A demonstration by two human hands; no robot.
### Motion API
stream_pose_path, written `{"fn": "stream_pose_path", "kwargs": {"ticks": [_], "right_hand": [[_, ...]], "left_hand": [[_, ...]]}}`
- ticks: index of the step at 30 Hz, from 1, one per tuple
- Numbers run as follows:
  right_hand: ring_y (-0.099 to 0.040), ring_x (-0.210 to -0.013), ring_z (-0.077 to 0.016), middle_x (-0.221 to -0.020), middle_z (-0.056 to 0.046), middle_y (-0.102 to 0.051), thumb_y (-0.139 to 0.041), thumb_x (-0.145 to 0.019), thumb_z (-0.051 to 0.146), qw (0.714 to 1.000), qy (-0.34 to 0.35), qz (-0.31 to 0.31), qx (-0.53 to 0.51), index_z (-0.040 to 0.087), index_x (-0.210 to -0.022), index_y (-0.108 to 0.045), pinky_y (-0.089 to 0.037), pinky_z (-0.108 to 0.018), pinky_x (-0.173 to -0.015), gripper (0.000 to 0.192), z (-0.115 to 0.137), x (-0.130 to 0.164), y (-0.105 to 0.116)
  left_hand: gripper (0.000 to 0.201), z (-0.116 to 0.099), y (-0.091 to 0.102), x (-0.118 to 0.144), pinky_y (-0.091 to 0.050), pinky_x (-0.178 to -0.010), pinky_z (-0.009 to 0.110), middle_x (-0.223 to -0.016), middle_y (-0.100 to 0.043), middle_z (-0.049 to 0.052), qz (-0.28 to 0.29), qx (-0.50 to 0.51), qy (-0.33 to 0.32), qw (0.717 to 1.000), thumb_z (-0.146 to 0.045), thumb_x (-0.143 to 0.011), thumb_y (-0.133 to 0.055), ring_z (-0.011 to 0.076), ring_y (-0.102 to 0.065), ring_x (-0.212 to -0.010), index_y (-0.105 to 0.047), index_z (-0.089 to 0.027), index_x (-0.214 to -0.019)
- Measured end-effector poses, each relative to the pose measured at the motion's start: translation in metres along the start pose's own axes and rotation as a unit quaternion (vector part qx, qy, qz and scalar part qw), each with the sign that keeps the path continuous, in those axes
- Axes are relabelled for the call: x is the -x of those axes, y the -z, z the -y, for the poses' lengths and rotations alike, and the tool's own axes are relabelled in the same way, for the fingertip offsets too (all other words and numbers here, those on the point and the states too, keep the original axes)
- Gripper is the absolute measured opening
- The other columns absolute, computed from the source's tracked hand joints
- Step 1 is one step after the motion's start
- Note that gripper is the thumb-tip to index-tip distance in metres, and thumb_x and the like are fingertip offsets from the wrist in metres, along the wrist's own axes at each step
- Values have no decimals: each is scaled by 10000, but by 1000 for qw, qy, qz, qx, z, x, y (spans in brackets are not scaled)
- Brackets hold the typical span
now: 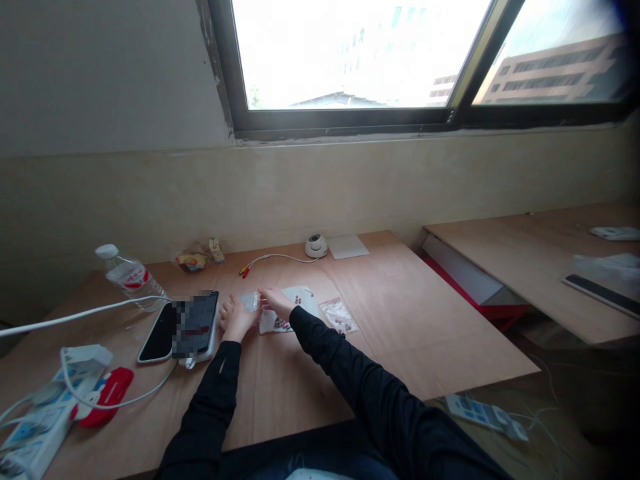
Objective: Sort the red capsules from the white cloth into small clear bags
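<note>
A small clear plastic bag [248, 300] is between my hands. My left hand [239, 320] curls around its near side, with the thumb toward the right. The fingertips of my right hand [277, 303] are pinched together at the bag's right edge; whatever is in them is too small to make out. Under and beside my right hand lies a white sheet [306, 298] bearing small dark red pieces [298, 300]. More small dark pieces [283, 324] cluster at its near edge, partly hidden by my wrist. To the right lies a clear zip bag [339, 315] with small pieces in it.
Two phones [197, 327] lie left of my left hand, near a water bottle [133, 277]. A power strip [43, 420] and red item [106, 398] are at front left. A dome camera [315, 246], white card [349, 247] and snack packet [193, 259] sit along the back.
</note>
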State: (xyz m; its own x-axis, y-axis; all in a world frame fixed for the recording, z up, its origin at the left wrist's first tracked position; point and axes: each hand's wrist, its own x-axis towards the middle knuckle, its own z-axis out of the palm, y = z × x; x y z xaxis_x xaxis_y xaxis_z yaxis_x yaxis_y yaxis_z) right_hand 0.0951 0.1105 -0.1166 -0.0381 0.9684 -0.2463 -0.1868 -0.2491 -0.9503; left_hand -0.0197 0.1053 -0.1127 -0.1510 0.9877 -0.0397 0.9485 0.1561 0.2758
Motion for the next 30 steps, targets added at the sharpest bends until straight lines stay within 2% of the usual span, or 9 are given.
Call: {"fn": "stream_pose_path", "kwargs": {"ticks": [2,6,11,16,20,22,25,28,30], "right_hand": [[-482,-552,-106,-600,27,-492,-480,-854,283,1000,-14,5,12,158,-657,-508,-412,-266,-621,235,3,4,1],[-496,-565,-109,-623,15,-517,-498,-822,257,999,-12,8,33,161,-658,-526,-412,-266,-629,193,11,14,2],[-567,-678,-134,-780,-34,-625,-508,-806,253,997,20,-19,77,155,-850,-632,-434,-257,-631,164,22,35,14],[-591,-872,-184,-1012,-77,-635,-521,-762,210,972,49,-160,165,155,-1056,-614,-454,-281,-749,313,16,72,64],[-444,-1155,-311,-1176,-184,-525,-552,-649,128,915,26,-325,240,112,-1080,-584,-366,-366,-920,432,1,106,114],[-418,-1168,-350,-1146,-207,-524,-579,-587,101,895,7,-363,260,110,-1023,-594,-339,-397,-933,436,-5,119,131],[-484,-1086,-338,-1005,-173,-585,-609,-546,107,893,-2,-364,264,135,-906,-599,-382,-381,-866,362,-11,127,143],[-575,-893,-270,-798,-94,-621,-610,-560,135,916,6,-319,244,162,-824,-588,-436,-324,-724,266,-16,128,145],[-590,-744,-222,-680,-46,-606,-599,-585,159,936,19,-272,222,169,-769,-583,-440,-290,-633,185,-19,129,142]], "left_hand": [[969,-2,2,0,-354,-904,477,-1270,-433,307,3,-4,5,1000,-605,-621,-577,424,-375,-1214,-275,-19,-1331],[940,-4,7,1,-356,-896,481,-1262,-449,291,4,-10,10,1000,-620,-636,-548,414,-390,-1206,-289,-42,-1331],[927,-4,7,2,-350,-917,469,-1274,-444,290,3,-16,8,1000,-541,-639,-583,407,-400,-1205,-279,-21,-1343],[872,-14,8,14,-287,-982,489,-1377,-328,284,-56,-10,-57,997,-470,-718,-526,409,-331,-1255,-208,-6,-1384],[793,-34,15,44,-293,-983,504,-1406,-298,268,-91,24,-113,989,-415,-759,-513,406,-311,-1266,-232,-19,-1386],[758,-45,17,62,-310,-978,504,-1406,-312,256,-66,53,-133,988,-417,-772,-516,396,-324,-1264,-267,-35,-1378],[646,-56,14,86,-306,-999,498,-1414,-328,221,-13,94,-137,986,-363,-774,-537,369,-320,-1283,-379,-80,-1333],[536,-58,8,98,-303,-1019,483,-1390,-378,201,25,143,-147,978,-308,-751,-572,340,-336,-1290,-495,-116,-1246],[463,-54,4,101,-316,-1027,445,-1333,-454,189,44,203,-176,962,-267,-743,-577,303,-395,-1259,-548,-114,-1179]]}}
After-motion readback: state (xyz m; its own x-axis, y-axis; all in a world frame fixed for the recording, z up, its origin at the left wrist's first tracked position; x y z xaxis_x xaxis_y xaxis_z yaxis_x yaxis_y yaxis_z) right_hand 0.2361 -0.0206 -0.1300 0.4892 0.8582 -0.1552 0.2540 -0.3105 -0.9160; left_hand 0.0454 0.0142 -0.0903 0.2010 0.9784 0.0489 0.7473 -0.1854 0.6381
